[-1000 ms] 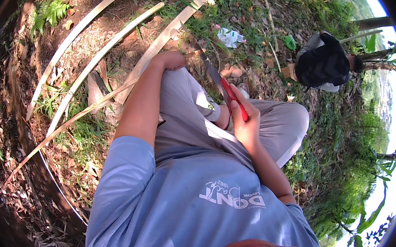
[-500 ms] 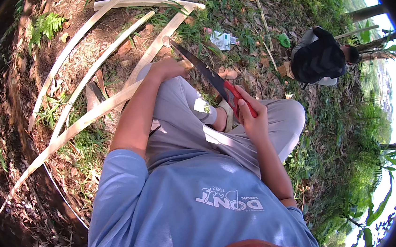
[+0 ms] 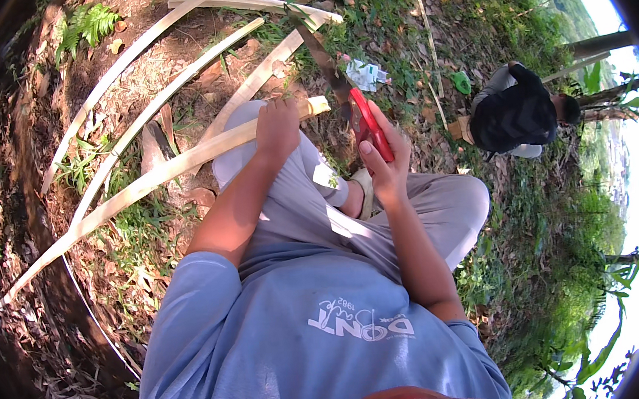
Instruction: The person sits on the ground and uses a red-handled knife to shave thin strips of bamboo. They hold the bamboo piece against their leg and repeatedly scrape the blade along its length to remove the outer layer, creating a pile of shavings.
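Observation:
My left hand [image 3: 278, 131] is closed around a long pale wooden strip [image 3: 158, 179] close to its right end, above my bent knee. The strip runs off to the lower left, and its blunt end pokes out past my fist. In my right hand [image 3: 389, 151] is the red handle of a hand saw [image 3: 363, 120]. Its dark blade points up and away, beside the strip's end, with a small gap between them in the picture. Whether the blade touches the wood at any point I cannot tell.
More pale wooden strips [image 3: 173, 93] lie on the leafy ground at the far left. A white-and-green packet [image 3: 366, 74] rests beyond the saw. To the right, another person in dark clothing [image 3: 513, 110] sits bent over. A fern [image 3: 86, 28] grows at the upper left.
The strip's end has come out to the right with my left hand, which has turned more upright. My right hand has shifted slightly left and up, and the saw's blade points more steeply upward.

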A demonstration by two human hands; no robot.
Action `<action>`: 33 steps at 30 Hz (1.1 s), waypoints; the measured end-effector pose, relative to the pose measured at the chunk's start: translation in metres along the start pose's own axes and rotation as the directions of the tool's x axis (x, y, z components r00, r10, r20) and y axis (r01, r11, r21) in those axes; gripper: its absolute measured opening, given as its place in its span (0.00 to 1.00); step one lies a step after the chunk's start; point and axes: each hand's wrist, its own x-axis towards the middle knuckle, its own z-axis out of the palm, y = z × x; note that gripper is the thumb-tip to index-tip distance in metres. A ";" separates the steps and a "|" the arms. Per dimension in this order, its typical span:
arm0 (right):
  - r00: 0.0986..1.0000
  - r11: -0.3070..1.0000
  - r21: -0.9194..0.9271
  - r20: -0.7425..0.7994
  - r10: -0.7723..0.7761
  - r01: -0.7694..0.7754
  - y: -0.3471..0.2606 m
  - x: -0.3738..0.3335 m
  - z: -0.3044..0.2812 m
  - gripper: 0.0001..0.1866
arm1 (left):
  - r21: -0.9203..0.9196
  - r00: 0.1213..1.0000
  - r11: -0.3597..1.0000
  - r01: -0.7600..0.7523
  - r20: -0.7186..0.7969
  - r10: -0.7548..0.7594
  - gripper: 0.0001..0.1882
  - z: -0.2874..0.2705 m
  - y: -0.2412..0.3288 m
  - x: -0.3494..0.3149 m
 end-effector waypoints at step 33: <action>0.986 0.974 -0.162 -0.062 0.152 -0.160 0.057 -0.016 0.018 0.23 | -0.240 0.714 0.962 0.132 0.696 0.076 0.19 -0.001 -0.039 0.084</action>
